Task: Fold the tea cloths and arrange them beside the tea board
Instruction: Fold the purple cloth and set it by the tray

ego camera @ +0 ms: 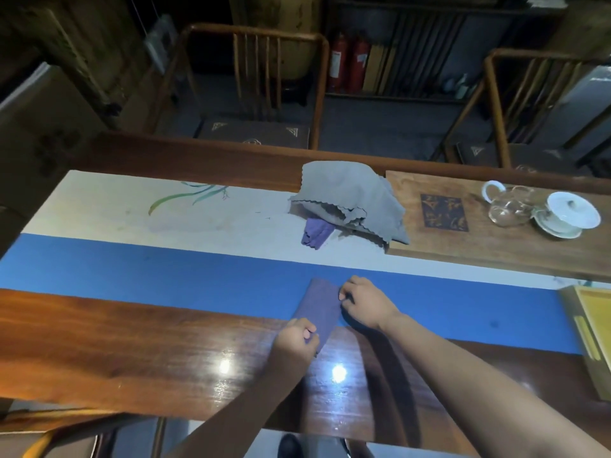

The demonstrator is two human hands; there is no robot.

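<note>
**Purple cloth pinched at both ends, mid-fold**

The left hand pinches the near end of a narrow purple tea cloth, fingers curled tight on its corner. The right hand nips the far right edge between thumb and fingertips. The cloth lies flat between the two hands, half on the blue runner, half on the polished table.

It looks thin, light and limp (likely to slump or slide on the glossy wood), so corners and edges are the sensible holds, with the layers kept squared.

Well beyond the right hand, a crumpled grey cloth and a second purple cloth wait unfolded, the grey one overlapping the tea board.
</note>
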